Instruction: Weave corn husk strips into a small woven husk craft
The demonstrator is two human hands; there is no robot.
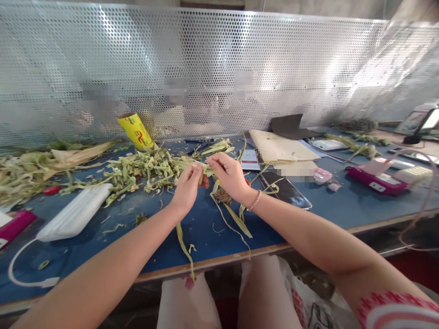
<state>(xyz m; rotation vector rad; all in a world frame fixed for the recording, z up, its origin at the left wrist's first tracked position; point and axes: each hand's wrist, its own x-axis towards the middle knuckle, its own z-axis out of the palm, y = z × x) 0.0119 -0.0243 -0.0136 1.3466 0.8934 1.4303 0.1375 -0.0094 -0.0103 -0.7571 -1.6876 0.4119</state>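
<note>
At the front middle of a blue table [202, 237], two bare hands meet over plant-fibre work. The left hand [190, 183] has thumb and fingers closed on a pale strip [203, 169], which lies between the hands. The right hand [228, 173] has its fingers curled and drawn together close beside it; whether their tips also grip the strip cannot be told. Just below the right hand sits a small brownish fibre piece [223, 196], partly hidden by it, with long loose strips [240, 221] trailing toward the table edge. What is done: this piece appears, by judgement, begun, its fibres gathered into a compact mass. What is left: the untrimmed tails suggest unfinished work, and the strip at the fingers does not yet look fixed in place. Beyond and to the left, a heap of curled pale-green pieces [137, 171] and a broad pile of husks [17, 176] lie loose, apparently unused stock or offcuts; which of these cannot be told. A yellow tube [136, 131] leans behind the heap.
</note>
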